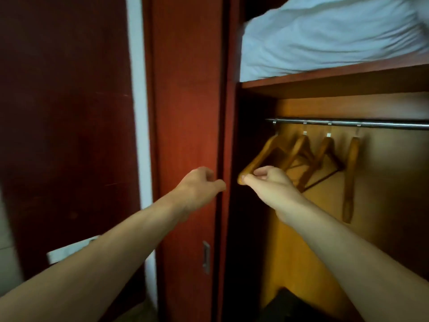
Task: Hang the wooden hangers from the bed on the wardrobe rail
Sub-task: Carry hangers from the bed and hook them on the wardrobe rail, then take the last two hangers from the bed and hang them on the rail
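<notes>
A steel wardrobe rail (371, 123) runs across the open wardrobe under a shelf. Several wooden hangers hang from it by metal hooks. The leftmost hanger (267, 151) tilts out toward me, and my right hand (267, 182) pinches its lower left tip between thumb and fingers. Beside it hang two more hangers (301, 154) and one seen edge-on (351, 173) farther right. My left hand (199, 187) rests with curled fingers on the edge of the red wardrobe door (188, 135).
White folded bedding (325, 38) fills the shelf (325, 82) above the rail. A metal handle (206, 256) sits low on the door. A dark object (301, 307) lies on the wardrobe floor. A dark red panel (65, 112) stands at left.
</notes>
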